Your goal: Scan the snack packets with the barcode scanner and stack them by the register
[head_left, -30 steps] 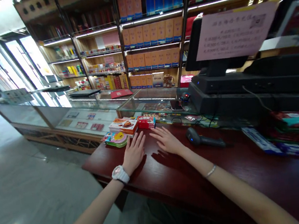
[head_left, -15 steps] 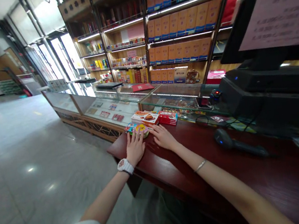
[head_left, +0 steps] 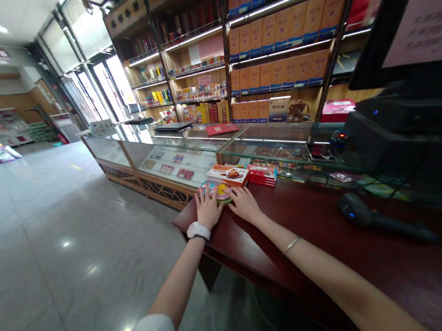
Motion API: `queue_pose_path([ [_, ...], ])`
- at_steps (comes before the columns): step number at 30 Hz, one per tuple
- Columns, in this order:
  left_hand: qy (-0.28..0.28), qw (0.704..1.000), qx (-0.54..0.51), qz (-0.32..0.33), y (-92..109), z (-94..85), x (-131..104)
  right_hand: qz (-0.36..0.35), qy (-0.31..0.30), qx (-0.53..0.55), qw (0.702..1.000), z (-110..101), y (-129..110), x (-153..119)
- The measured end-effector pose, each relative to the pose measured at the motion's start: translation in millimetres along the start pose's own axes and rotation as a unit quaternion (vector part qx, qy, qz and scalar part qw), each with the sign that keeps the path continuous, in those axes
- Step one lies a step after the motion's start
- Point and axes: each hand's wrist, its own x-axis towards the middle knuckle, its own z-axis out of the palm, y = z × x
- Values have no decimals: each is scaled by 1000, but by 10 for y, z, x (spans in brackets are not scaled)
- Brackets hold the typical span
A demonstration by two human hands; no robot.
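Head camera: the flat, glossy pink-and-yellow packets with green edges (head_left: pixel 222 190) lie just beyond both palms, long axis apparently crosswise. Left hand (head_left: pixel 209 210) and right hand (head_left: pixel 245 205), similarly near, seem to touch them, fingers spread; the orange-and-white cardboard box (head_left: pixel 227 175) sits behind.

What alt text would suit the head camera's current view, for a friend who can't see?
A person's left hand and right hand are spread over a small colourful stack on a dark red desk. Boxes sit just beyond, a handheld scanner lies to the right, lit shop shelves behind.
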Motion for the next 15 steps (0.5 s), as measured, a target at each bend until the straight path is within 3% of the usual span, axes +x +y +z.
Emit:
queue_pose_path([
  [2, -39, 999, -32, 11, -137, 19, 73, 15, -16, 2, 1000, 23, -20, 27],
  [6, -81, 992, -87, -45, -447, 48, 228, 37, -44, 7, 998, 44, -56, 70],
  [9, -112, 986, -111, -49, -607, 74, 306, 37, -53, 9, 998, 48, -69, 86],
  [15, -120, 986, -115, -31, -577, 76, 251, 47, -57, 20, 997, 32, -38, 41],
])
